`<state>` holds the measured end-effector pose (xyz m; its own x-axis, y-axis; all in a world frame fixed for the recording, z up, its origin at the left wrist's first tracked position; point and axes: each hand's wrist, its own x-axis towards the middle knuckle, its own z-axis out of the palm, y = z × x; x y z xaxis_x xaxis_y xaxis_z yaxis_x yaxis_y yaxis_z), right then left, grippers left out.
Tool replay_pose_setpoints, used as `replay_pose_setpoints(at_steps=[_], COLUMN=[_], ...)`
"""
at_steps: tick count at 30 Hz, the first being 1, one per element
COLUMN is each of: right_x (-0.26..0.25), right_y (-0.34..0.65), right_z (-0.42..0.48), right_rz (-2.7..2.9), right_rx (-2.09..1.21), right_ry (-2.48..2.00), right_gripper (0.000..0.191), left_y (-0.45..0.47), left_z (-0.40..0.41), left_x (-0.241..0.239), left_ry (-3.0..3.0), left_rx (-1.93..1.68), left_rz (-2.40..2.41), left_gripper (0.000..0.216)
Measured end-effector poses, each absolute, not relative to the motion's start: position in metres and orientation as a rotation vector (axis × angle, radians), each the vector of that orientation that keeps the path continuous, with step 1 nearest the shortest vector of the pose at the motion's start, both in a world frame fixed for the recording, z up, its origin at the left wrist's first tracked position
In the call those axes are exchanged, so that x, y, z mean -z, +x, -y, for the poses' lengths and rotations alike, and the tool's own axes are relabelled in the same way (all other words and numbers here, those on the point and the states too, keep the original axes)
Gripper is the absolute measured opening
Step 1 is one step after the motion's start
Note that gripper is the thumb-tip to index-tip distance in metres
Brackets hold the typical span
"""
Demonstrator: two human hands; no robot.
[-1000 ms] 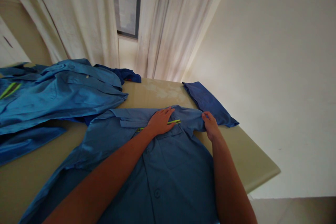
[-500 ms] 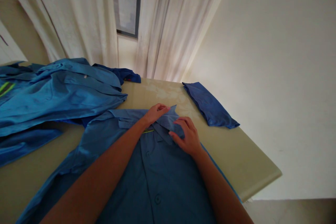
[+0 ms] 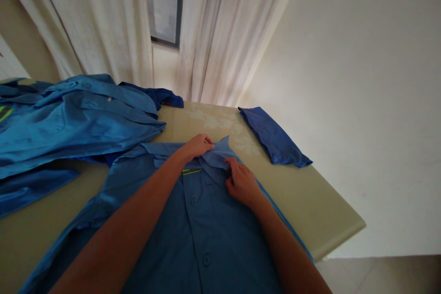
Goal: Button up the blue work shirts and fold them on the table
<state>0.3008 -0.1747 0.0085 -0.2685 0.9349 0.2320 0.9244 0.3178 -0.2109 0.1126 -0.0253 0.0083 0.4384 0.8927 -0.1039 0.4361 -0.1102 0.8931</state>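
Note:
A blue button-front work shirt [image 3: 203,234] lies spread on a beige table [image 3: 310,202], collar away from me. Its right shoulder is folded in over the front. My left hand [image 3: 196,146] rests on the collar area with its fingertips pinching the top edge of the folded flap. My right hand [image 3: 241,183] presses down on the same flap just below, fingers curled onto the cloth. A thin yellow-green stripe [image 3: 191,171] shows between my two hands.
A heap of other blue shirts [image 3: 76,115] covers the table's left side. The shirt's dark blue sleeve [image 3: 274,140] stretches across the table's far right. White curtains [image 3: 220,32] and a window hang behind. The table's right edge drops off to the floor.
My right hand carried the shirt's right shoulder inward and folded it over the front. My left hand shifted up from the chest to the collar edge. The sleeve stayed on the table.

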Motion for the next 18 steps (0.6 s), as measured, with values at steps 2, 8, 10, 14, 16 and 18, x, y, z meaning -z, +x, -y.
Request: replay_pose_setpoints(at_steps=[2, 8, 10, 14, 16, 18], right_x=[-0.010, -0.017, -0.015, -0.011, -0.011, -0.010], right_y=[0.299, 0.283, 0.281, 0.281, 0.282, 0.284], right_z=[0.176, 0.199, 0.205, 0.211, 0.212, 0.214], right_rz=[2.234, 2.129, 2.125, 2.155, 2.151, 2.136], right_rx=[0.026, 0.148, 0.214, 0.226, 0.207, 0.225], right_ry=[-1.694, -1.815, -1.941, -2.063, -2.076, -2.094], right_gripper=[0.051, 0.031, 0.029, 0.028, 0.028, 0.027], left_y=[0.112, 0.100, 0.098, 0.100, 0.101, 0.098], left_z=[0.025, 0.018, 0.018, 0.020, 0.022, 0.025], left_x=[-0.009, -0.020, -0.020, -0.019, -0.021, -0.024], left_ry=[1.758, 1.848, 1.906, 1.932, 1.925, 1.890], left_rx=[-0.600, -0.545, -0.474, -0.400, -0.398, -0.383], left_rz=[-1.168, -1.006, -1.003, -0.999, -0.994, -0.942], left_gripper=[0.024, 0.027, 0.020, 0.016, 0.023, 0.032])
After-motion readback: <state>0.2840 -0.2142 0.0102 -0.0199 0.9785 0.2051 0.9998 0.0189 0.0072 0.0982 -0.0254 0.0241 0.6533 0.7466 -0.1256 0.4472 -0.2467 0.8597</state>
